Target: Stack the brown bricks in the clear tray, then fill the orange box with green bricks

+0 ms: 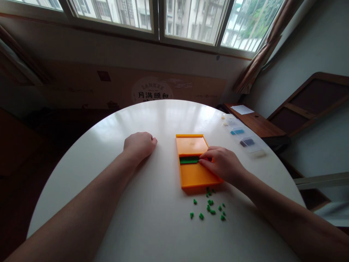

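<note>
An orange plastic tray [200,176] lies on the white round table [152,222], with a paler panel in its far half. Across its middle runs a slot with a row of small green bricks [188,160]. At the right end of that row, my right hand [225,163] pinches with thumb and fingertips; whatever is between them is too small and covered to make out. My left hand [139,145] rests closed on the tabletop, left of the tray, and nothing shows in it. Several loose green bricks [211,202] are scattered on the near side of the tray.
Clear bags with blue pieces [237,131] and dark pieces [247,142] lie along the table's right edge. Beyond it stands a brown wooden desk [261,120] with a white paper [242,109] on it. A cardboard panel with printing [109,87] leans below the windows.
</note>
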Tool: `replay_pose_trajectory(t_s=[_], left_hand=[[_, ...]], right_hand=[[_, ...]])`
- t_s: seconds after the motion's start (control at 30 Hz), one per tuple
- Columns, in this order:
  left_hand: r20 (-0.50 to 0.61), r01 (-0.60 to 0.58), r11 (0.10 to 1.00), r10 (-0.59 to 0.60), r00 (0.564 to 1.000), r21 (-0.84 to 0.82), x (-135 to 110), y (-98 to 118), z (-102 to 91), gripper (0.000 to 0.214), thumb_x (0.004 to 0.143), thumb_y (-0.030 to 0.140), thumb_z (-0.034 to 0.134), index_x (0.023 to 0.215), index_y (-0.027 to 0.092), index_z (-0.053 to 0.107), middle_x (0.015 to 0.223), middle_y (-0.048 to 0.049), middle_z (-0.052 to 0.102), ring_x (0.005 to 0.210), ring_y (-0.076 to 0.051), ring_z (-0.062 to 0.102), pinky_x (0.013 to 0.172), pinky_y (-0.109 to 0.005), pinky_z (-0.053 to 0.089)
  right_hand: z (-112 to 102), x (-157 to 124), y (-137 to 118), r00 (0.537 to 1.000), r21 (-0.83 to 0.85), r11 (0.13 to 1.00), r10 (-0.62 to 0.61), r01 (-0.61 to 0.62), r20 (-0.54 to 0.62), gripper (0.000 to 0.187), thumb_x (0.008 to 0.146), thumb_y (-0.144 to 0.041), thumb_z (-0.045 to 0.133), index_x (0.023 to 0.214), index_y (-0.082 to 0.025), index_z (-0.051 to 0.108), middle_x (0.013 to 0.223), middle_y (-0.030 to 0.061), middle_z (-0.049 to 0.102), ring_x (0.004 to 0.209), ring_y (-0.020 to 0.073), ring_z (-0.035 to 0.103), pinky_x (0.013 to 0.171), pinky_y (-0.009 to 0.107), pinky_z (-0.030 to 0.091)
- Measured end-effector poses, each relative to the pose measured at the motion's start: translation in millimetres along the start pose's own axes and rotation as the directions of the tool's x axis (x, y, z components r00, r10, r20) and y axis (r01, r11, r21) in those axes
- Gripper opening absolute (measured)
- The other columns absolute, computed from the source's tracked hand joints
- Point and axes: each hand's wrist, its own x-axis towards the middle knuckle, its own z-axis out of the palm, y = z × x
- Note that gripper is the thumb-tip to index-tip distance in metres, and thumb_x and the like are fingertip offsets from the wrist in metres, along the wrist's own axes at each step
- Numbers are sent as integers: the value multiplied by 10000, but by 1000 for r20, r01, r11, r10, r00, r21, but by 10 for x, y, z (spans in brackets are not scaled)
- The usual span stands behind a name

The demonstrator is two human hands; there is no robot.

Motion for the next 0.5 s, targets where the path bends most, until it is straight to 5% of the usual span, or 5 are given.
replay_pose_trajectory(t_s=[0.5], left_hand=[[21,11,1000,-11,1000,0,3,2,-25,427,839,449,374,867,236,743,968,-90,751,878,-285,668,660,-327,485]], right_hand=[[-159,-46,58,995,66,998,1,6,-96,175,891,-318,613,922,-259,775,866,10,722,733,145,624,637,265,418]])
